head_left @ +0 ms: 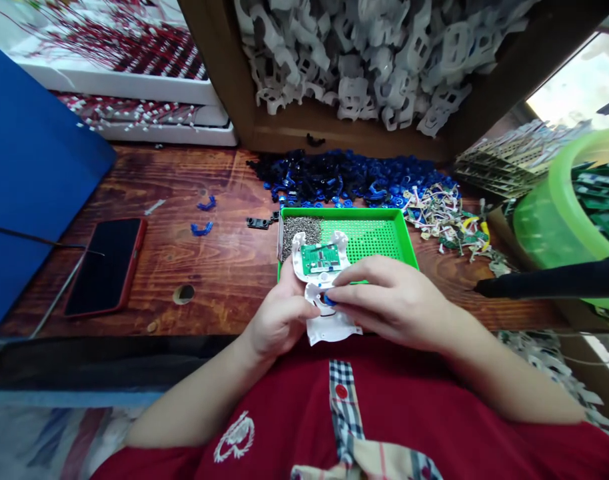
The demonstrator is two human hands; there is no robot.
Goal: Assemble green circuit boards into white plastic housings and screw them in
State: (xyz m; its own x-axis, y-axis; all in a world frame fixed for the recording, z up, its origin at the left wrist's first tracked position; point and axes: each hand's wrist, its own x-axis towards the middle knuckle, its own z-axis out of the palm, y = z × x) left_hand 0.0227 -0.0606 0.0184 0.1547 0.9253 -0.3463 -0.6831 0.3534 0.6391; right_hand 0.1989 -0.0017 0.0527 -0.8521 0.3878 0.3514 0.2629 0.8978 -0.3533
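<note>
My left hand (279, 317) is wrapped round a white plastic housing (329, 330) and holds it close to my body. In the housing's upper end sits a green circuit board (320, 259). With pinched fingers, my right hand (389, 300) grips a small blue plastic part (328, 300) at the housing's middle opening. Whether the blue part is seated there, I cannot tell. Just behind both hands lies a green tray (409, 243), with many small screws (304, 230) in its left section.
Blue and black plastic parts (344, 177) and wired small boards (437, 207) are heaped behind the tray. A box of white housings (364, 60) stands at the back. At right are a green bucket (542, 193) and a black screwdriver-like tool (549, 279); a phone (107, 267) lies left.
</note>
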